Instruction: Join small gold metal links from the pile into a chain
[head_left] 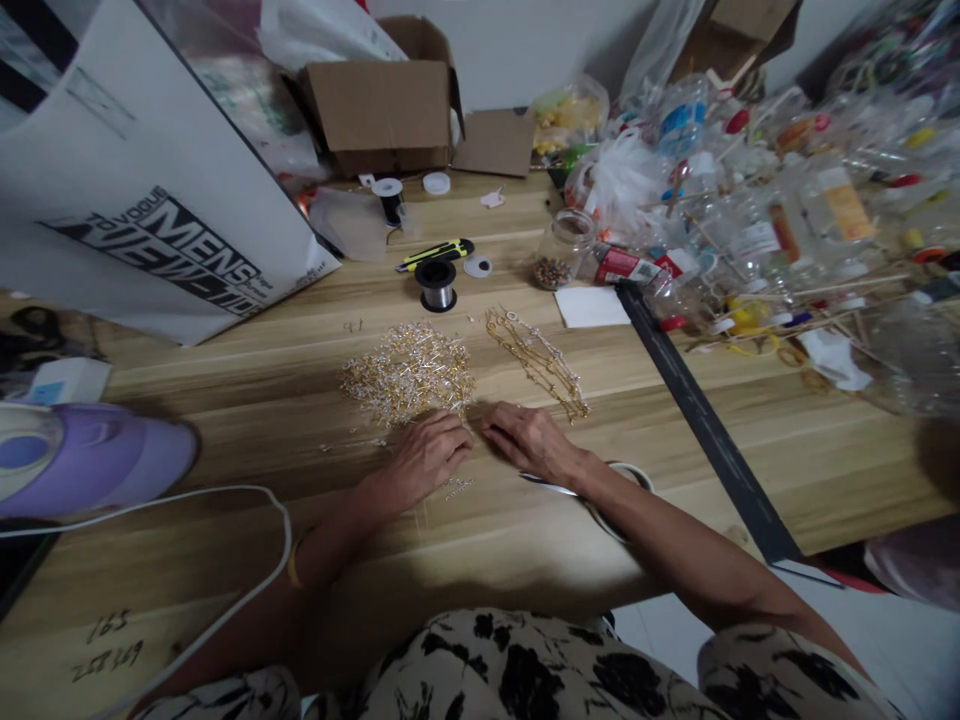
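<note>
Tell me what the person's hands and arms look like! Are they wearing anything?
The left hand and right hand wear no gloves. Both forearms are bare. A thin yellowish band circles the left one; no band shows on the right. The clothes are cream with black blotches.

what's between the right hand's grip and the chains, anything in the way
Nothing visible: only wooden tabletop shows between the right hand's grip and the chains. The pile of small shiny pieces lies left of that gap.
</note>
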